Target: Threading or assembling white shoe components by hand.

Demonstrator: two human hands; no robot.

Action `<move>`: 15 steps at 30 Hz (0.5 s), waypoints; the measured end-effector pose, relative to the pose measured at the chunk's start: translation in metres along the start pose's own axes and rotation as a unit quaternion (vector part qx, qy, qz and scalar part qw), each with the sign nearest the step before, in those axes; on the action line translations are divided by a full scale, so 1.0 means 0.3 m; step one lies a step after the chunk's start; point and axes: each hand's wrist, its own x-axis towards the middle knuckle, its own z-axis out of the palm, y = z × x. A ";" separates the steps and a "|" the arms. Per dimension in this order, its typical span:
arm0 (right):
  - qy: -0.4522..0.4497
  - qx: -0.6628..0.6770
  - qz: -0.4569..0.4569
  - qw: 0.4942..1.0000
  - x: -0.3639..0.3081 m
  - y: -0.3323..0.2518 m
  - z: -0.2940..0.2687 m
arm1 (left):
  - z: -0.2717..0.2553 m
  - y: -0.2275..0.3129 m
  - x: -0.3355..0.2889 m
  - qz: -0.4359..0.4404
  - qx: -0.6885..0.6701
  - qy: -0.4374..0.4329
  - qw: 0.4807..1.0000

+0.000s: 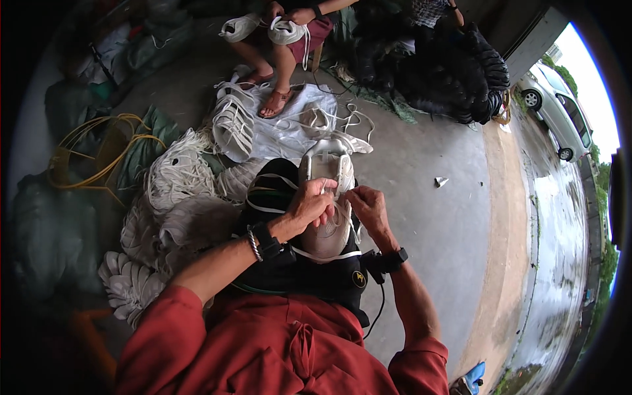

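A white sneaker (324, 242) lies on my lap, its toe toward me and its opening away from me. My left hand (308, 208) lies across the lacing area, its fingers curled and gripping the upper. My right hand (370, 208) is at the right eyelet edge, thumb and forefinger pinched on what looks like a white shoelace (357, 232); the fingertips partly hide it. A white cord (309, 255) and dark cloth (263, 199) are under the shoe.
Piled white shoe uppers (178, 172) stand at my left beside green sacks and a yellow wire frame (66, 158). Ahead, another person holds white shoes (287, 30) above a white sheet (296, 139). Black shoes (434, 79) are heaped farther off; a silver car (559, 108) is outside.
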 end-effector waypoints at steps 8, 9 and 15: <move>0.028 -0.251 -0.222 0.942 0.019 -0.080 0.014 | 0.004 0.018 0.031 0.016 0.013 -0.032 0.999; 0.001 -0.281 -0.225 0.933 0.025 -0.087 -0.001 | 0.005 0.013 0.030 0.008 0.026 -0.024 0.999; -0.096 -0.308 -0.257 0.911 0.038 -0.222 -0.070 | 0.025 0.007 0.028 0.036 0.098 0.007 0.995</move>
